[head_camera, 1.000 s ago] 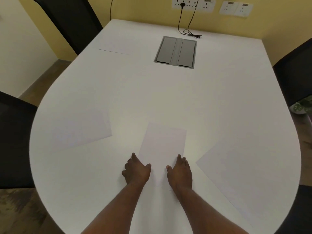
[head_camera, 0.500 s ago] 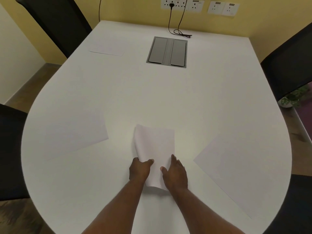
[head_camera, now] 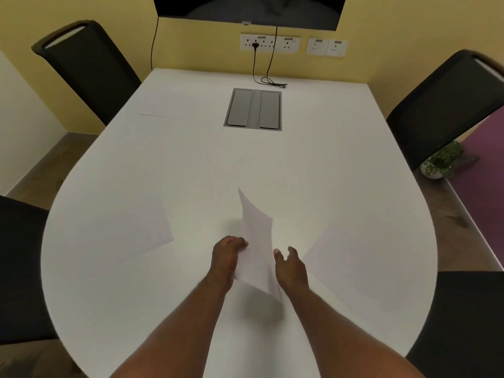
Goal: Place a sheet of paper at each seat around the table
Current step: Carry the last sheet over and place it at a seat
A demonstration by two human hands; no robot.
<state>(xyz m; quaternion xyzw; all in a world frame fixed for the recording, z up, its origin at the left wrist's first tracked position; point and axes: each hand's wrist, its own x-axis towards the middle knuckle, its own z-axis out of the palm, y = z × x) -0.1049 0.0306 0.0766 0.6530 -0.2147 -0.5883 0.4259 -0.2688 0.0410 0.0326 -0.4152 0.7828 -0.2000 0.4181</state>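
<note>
Smooth, matt white bench (head_camera: 313,173), straight-edged at the far end and broadly rounded at the near one. Sunk into its far middle, a grey metal cable hatch (head_camera: 252,109) of two flat rectangular lids side by side.

Well nearer than the hatch and almost in line with it, lifted off the bench: the held sheet (head_camera: 257,249), thin, limp white paper, bowed and twisted rather than flat. Runs its long axis from a raised far corner, pointing back toward the hatch, down to a low near corner above a soft shadow. Stands steeply tilted, almost on edge.

Gripped at its left edge by the left hand (head_camera: 226,255): thumb and curled fingers pinching the paper, knuckles up, bare forearm reaching in from the near rim. Just right of the paper, the right hand (head_camera: 290,268): fingers loose, spread and slightly bent, holding nothing, thumb tip close to the sheet's right edge. Cannot tell whether it touches.

Flat on the bench, three more plain white rectangles:
- left sheet (head_camera: 120,236), nearer than the hatch and to its left, lying at an angle
- right sheet (head_camera: 354,268), nearer than the hatch and to its right, also at an angle
- far sheet (head_camera: 166,106), level with the hatch on its left, faint against the surface

Beyond the bench's edge, left of the hatch, a tall black left chair (head_camera: 87,69). Right of the hatch, a matching right chair (head_camera: 447,105).
</note>
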